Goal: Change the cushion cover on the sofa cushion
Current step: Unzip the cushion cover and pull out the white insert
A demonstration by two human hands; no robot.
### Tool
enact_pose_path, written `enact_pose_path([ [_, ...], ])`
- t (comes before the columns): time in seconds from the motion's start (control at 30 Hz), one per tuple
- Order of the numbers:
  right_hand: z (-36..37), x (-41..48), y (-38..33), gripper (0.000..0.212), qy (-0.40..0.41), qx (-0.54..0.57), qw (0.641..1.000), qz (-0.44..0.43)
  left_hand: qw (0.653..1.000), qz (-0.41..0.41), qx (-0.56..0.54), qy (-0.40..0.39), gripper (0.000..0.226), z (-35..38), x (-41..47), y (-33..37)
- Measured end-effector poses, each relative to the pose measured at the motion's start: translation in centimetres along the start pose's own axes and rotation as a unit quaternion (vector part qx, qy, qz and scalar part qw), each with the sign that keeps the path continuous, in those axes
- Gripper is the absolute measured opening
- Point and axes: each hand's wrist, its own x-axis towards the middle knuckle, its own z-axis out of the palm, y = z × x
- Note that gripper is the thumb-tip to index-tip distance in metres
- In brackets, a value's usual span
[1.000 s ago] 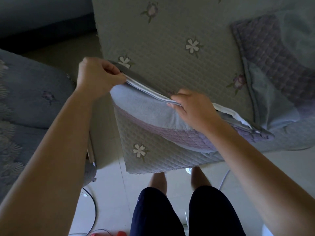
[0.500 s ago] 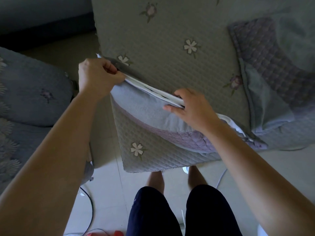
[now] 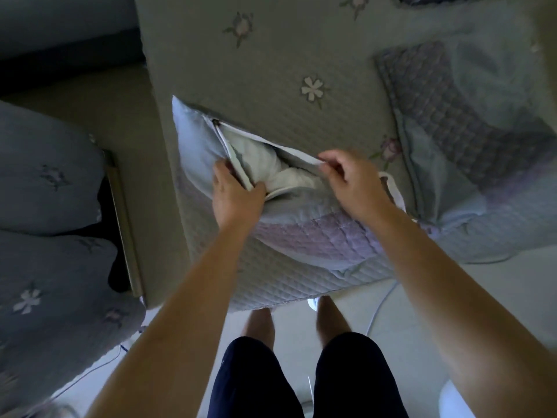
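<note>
A cushion in a pale blue and lilac quilted cover (image 3: 304, 215) lies on the green quilted sofa seat (image 3: 271, 70). Its zip opening gapes wide and the white inner pad (image 3: 271, 170) shows inside. My left hand (image 3: 235, 194) grips the near edge of the opening, thumb against the pad. My right hand (image 3: 346, 173) pinches the far white edge of the opening and holds it up. A second blue and lilac cover (image 3: 452, 122) lies flat on the seat to the right.
Two blue-grey flowered cushions (image 3: 45, 176) sit on the left beside the sofa's end. My legs in dark shorts (image 3: 301, 372) stand on the pale tiled floor (image 3: 422, 291), where thin cables run.
The opening was held nearly closed at its two ends. Both hands have moved to its middle and pulled it apart, so the white pad now shows. The view has shifted closer.
</note>
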Motion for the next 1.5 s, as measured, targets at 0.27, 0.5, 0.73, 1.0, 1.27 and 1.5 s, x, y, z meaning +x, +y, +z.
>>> enact_pose_path([
  [0.27,-0.6,-2.9,7.1,0.048,0.000,-0.121,0.987,0.109,0.995,-0.049,-0.013,0.090,0.058,1.9,0.1,-0.1],
  [0.5,-1.2,-2.3,7.0,0.118,-0.206,-0.046,0.964,0.162,0.885,-0.307,-0.329,-0.122,0.110,8.6,-6.8,-0.2],
  [0.73,-0.9,-2.8,7.0,0.034,-0.140,0.004,0.987,0.078,0.979,-0.149,-0.132,-0.047,0.035,8.6,-3.4,2.5],
  [1.0,5.2,-4.0,7.8,0.012,-0.028,0.438,0.842,0.315,0.978,0.164,-0.086,-0.097,0.041,5.9,1.0,6.9],
  [1.27,9.3,-3.1,8.8,0.015,0.042,0.496,0.753,0.430,0.985,-0.048,0.113,-0.124,0.084,10.1,1.9,-4.4],
  [1.5,8.9,-3.2,8.2,0.020,-0.026,0.528,0.766,0.366,0.992,-0.094,-0.085,-0.022,0.070,11.2,-0.7,-5.7],
])
